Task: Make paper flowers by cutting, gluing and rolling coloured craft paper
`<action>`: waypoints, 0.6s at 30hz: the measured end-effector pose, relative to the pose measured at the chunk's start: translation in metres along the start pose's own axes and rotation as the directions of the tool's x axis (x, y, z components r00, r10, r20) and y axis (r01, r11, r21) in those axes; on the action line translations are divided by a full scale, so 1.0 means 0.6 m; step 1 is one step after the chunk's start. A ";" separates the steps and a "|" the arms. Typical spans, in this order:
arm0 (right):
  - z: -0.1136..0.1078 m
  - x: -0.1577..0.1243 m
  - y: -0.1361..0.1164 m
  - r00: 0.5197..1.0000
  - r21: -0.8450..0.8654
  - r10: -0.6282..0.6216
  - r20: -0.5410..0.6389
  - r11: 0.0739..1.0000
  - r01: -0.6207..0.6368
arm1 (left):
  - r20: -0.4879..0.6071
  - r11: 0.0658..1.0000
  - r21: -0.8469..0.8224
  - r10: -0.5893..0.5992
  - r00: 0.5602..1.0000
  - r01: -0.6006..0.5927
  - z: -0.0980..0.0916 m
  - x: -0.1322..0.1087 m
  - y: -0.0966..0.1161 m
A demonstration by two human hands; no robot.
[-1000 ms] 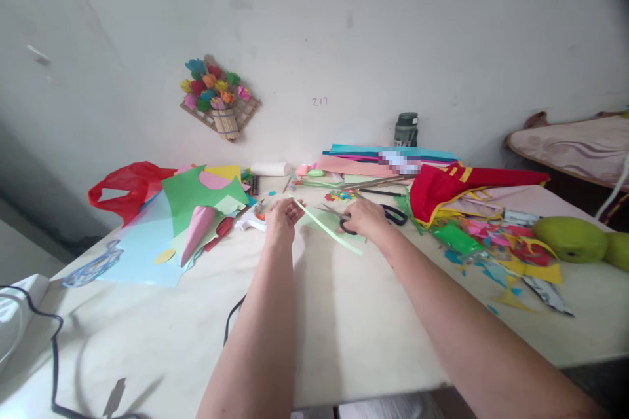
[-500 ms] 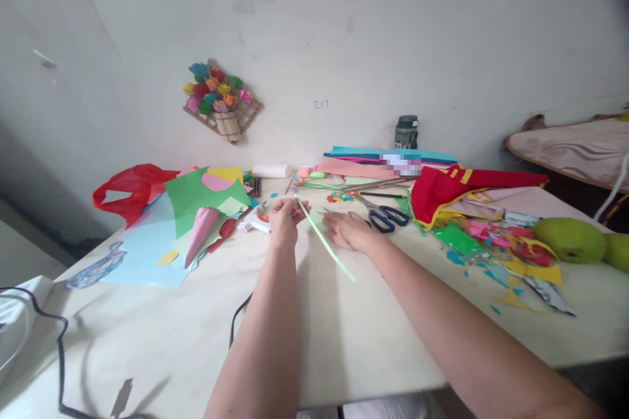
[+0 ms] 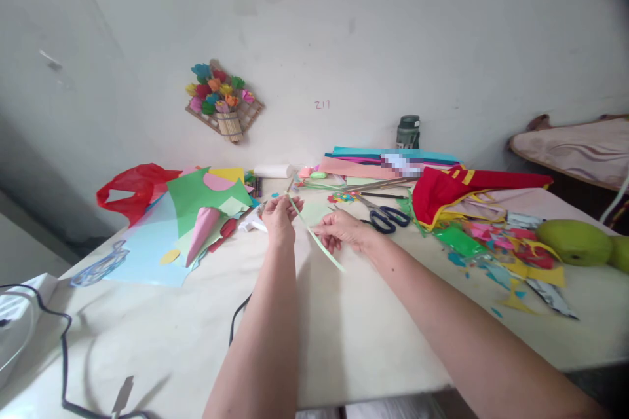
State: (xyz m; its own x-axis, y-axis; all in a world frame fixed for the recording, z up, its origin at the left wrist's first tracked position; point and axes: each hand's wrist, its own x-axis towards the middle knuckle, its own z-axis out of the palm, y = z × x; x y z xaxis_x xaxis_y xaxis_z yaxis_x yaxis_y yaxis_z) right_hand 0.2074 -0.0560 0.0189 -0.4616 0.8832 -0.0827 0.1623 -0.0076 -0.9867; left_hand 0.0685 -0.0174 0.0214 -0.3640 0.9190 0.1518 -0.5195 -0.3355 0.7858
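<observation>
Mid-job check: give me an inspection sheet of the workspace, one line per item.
Surface: pale table, no spill seen.
Job's things: pale green strip, slanting between the hands; scissors lying on the table.
Clutter: red bag and paper sheets left; green packet and paper scraps right.
Hands: left hand pinches the strip's far end; right hand is at its middle, grip unclear.
Cables: black cable front left; second black cable, partly hidden.
Surroundings: wall behind, with flower decoration.

Soft, moderately bright light fills the scene. The wall (image 3: pixel 368 33) dims toward the left; the table (image 3: pixel 393 353) is palest at the near left, with a soft-edged shadow down its middle. The paper strip (image 3: pixel 325 251) blurs at its near end. The far right corner blackens, and blocky pixels hide part of the paper stack (image 3: pixel 358 152).
</observation>
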 end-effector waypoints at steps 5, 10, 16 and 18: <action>0.008 0.003 0.002 0.999 0.080 0.006 0.042 0.997 -0.009 | -0.027 1.000 -0.021 0.015 1.000 -0.016 0.002 0.001 -0.002; 0.023 0.002 0.005 0.981 0.066 0.007 0.194 0.998 -0.021 | -0.082 0.994 -0.049 0.090 0.993 -0.094 0.006 0.004 -0.004; 0.043 0.004 0.007 0.990 -0.032 0.032 0.139 0.999 -0.028 | -0.049 0.994 -0.076 0.076 0.996 -0.079 0.005 0.003 -0.004; 0.041 0.004 0.006 0.994 -0.054 0.030 0.107 0.998 -0.024 | 0.035 0.999 -0.049 0.011 0.999 -0.010 0.004 0.000 -0.004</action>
State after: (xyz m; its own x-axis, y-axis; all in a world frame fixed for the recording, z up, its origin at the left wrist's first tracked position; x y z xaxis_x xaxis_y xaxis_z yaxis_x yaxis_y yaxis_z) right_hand 0.1854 -0.0653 0.0116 -0.5470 0.8275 -0.1267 0.2202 -0.0038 -0.9755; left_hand 0.0713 -0.0159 0.0208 -0.3429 0.9217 0.1814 -0.5530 -0.3542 0.7542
